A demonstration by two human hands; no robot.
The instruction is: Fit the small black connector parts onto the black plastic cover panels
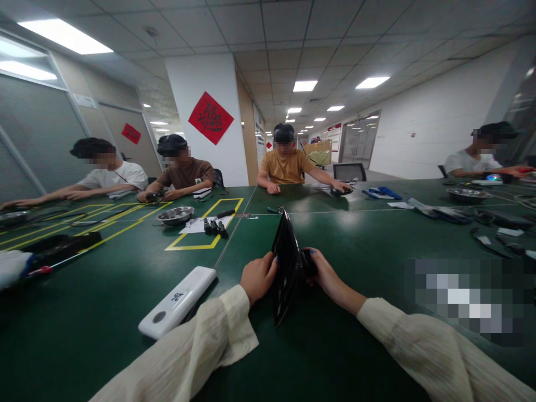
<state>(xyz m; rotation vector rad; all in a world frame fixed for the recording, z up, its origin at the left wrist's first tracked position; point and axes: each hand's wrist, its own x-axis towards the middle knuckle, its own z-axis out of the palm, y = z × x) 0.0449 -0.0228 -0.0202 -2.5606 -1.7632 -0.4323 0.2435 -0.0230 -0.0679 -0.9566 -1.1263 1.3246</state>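
Observation:
A thin, glossy black panel [285, 271], like a tablet or small screen, stands nearly edge-on to me in front of my body. My left hand [258, 277] is closed on its left side, the thumb against the glossy face. On the other side, my right hand [324, 273] grips a dark, blocky part [309, 262] that sits against the panel's back; whether the two are joined I cannot tell. Left of my left forearm lies a white power-bank-like device [178, 301] marked with a number.
A metal bowl [176, 215], a white sheet [195, 224] and several black connectors [215, 227] lie ahead on the left of the green table [360, 240]. Cables and a blue item [381, 193] lie right. Several people sit around, one person [285, 162] directly opposite.

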